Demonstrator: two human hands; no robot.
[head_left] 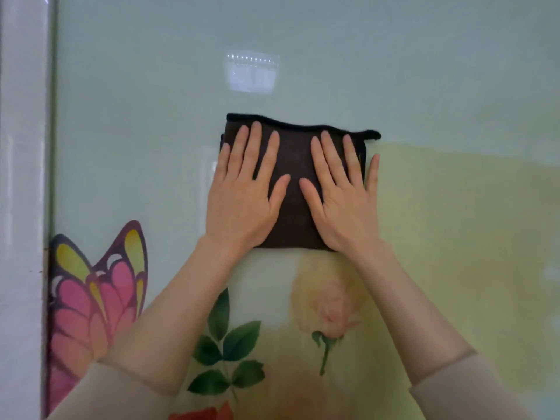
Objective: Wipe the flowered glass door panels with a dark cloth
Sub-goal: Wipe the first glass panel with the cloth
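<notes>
A folded dark brown cloth (295, 165) lies flat against the flowered glass door panel (439, 101), just above a pale printed rose (328, 301). My left hand (245, 192) presses on the cloth's left half with straight, spread fingers. On the right half my right hand (345, 195) presses the same way, its little finger reaching past the cloth's right edge onto the glass. The two thumbs nearly meet in the middle of the cloth.
A white door frame (22, 207) runs down the left edge. A pink and yellow butterfly sticker (94, 298) sits low on the glass by the frame. Green leaves (227, 356) and a red flower (203, 413) are printed below. A window's reflection (251, 72) shows above.
</notes>
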